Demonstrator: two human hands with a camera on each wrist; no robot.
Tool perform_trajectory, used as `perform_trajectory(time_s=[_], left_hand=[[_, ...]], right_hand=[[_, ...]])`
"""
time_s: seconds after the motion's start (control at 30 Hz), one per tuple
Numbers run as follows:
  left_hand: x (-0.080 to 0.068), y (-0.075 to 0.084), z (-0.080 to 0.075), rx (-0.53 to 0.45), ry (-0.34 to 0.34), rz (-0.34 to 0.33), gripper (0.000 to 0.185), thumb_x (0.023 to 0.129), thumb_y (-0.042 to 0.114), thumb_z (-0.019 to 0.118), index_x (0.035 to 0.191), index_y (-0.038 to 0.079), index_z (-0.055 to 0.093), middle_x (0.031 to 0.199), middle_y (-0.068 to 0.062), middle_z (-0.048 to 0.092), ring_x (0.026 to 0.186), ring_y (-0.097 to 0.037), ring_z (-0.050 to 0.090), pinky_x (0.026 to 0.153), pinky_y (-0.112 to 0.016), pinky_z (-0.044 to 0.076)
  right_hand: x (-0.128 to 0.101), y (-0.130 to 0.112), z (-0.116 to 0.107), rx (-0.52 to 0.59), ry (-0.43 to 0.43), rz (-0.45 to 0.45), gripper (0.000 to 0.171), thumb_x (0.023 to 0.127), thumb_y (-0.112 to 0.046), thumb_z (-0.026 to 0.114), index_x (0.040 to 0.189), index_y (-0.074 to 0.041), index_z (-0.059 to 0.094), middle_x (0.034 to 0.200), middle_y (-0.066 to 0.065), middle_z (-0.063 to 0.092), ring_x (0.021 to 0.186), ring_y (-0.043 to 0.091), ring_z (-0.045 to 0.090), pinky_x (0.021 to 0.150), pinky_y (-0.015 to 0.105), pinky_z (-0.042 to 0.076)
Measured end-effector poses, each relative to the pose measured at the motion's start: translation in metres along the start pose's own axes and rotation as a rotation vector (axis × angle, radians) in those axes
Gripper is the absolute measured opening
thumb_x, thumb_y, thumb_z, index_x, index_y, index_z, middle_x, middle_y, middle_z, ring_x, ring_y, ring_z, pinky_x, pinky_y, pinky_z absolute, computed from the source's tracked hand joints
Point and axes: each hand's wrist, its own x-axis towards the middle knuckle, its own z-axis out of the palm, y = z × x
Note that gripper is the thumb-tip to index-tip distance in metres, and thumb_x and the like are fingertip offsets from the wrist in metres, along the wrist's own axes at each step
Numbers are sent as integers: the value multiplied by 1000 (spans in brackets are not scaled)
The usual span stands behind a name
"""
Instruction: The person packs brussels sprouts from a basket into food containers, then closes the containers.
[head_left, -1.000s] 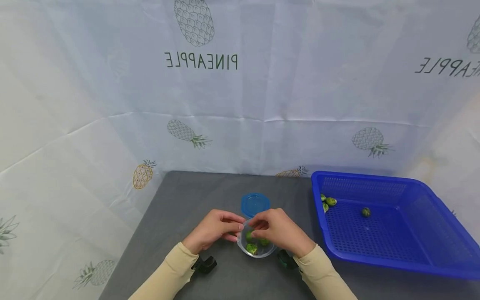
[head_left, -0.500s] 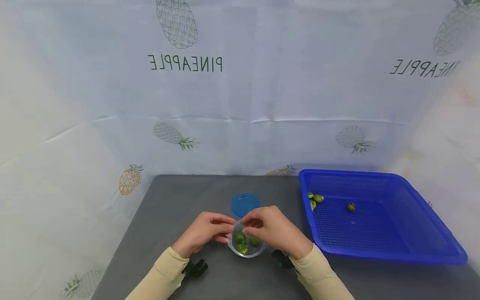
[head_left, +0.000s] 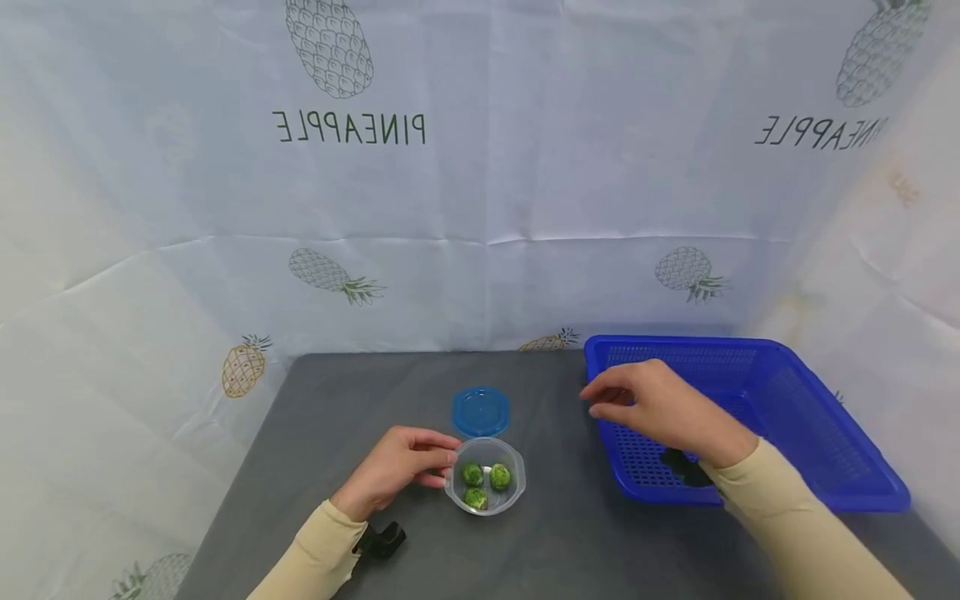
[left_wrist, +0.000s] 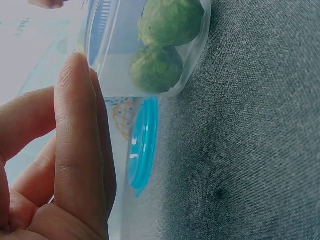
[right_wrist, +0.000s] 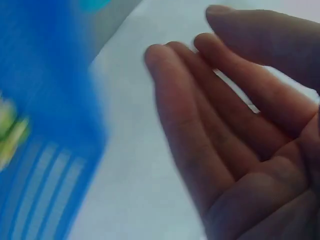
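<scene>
A clear round plastic container [head_left: 513, 500] stands on the grey table with three Brussels sprouts [head_left: 476, 498] inside. My left hand [head_left: 393, 467] rests at its left side, fingertips right at the rim. In the left wrist view the fingers [left_wrist: 77, 125] are fairly straight beside the clear wall, and two sprouts [left_wrist: 172, 22] show through it. My right hand [head_left: 660, 408] hovers over the left part of the blue basket [head_left: 795, 496], fingers slightly bent and nothing between them. In the right wrist view blurred green sprouts [right_wrist: 10, 132] lie in the basket, hidden by the hand from the head view.
A blue lid [head_left: 481, 412] lies flat on the table [head_left: 360, 392] just behind the container. The basket stands at the right. A white pineapple-print sheet [head_left: 465, 192] hangs behind the table and along its sides.
My right hand has left the container and moved right to the basket, leaving a sprout among the others. My left hand stays at the container's rim. The head view has shifted slightly right.
</scene>
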Motion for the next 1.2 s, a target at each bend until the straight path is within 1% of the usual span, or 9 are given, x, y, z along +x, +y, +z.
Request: perform_trajectory(time_s=[0.07,0.2,0.3,0.37,0.53,0.7,0.9,1.03,1.2], left_hand=[[1,0,1,2,3,-4,41,101,19,79,135,-4,73,120,-18,79,94,-18,80,83,-34,70],[1,-1,4,8,10,-3,41,101,19,79,135,-4,73,119,-18,79,94,-18,80,83,-34,70],[-1,-2,2,5,10,-5,42,101,19,79,135,-5,73,119,-18,79,94,-18,80,83,-34,70],[-1,-2,2,-1,9,-11,42,101,19,79,135,-5,73,120,-18,79,94,-18,80,83,-34,70],[0,-2,2,-8,11,-9,41,101,19,79,134,-5,73,118,-18,79,93,-17,80,82,-33,70],[1,-1,3,-12,9,-9,41,100,18,79,134,-6,73,118,-17,80,92,-17,80,82,-34,71],[0,-4,3,-32,8,-16,41,101,18,79,133,-6,73,119,-19,79,92,-17,80,82,-35,71],[0,-4,4,-36,7,-13,41,100,18,80,133,-6,73,119,-20,79,93,-17,80,83,-35,71],[1,-3,5,-31,12,-9,41,100,18,80,133,-6,73,119,-20,79,92,-17,80,82,-35,71]], right_hand=[[-5,25,-12,-18,2,48,19,102,-19,77,120,-22,81,111,-7,81,96,6,75,82,27,64],[-13,78,-27,-37,-34,152,20,103,-21,75,122,-16,81,118,3,81,101,16,76,83,36,66],[-16,113,-30,-53,-70,213,26,103,-22,75,124,-7,80,119,10,81,101,22,77,82,44,67],[-20,133,-30,-60,-82,241,28,103,-21,75,125,-3,79,119,12,81,102,26,77,84,48,67],[-27,170,-28,-61,-84,282,30,103,-19,74,126,0,78,118,13,81,105,32,76,88,55,66],[-30,184,-29,-64,-86,308,32,100,-21,78,122,1,79,114,15,81,104,36,76,88,57,65],[-28,186,-29,-70,-105,331,38,95,-27,85,118,3,79,110,16,81,101,36,76,86,57,65],[-27,189,-27,-89,-110,342,39,93,-29,86,115,3,80,109,17,81,99,37,76,85,58,65],[-25,192,-25,-82,-109,352,40,92,-29,87,114,4,80,108,18,81,98,37,76,84,57,65]])
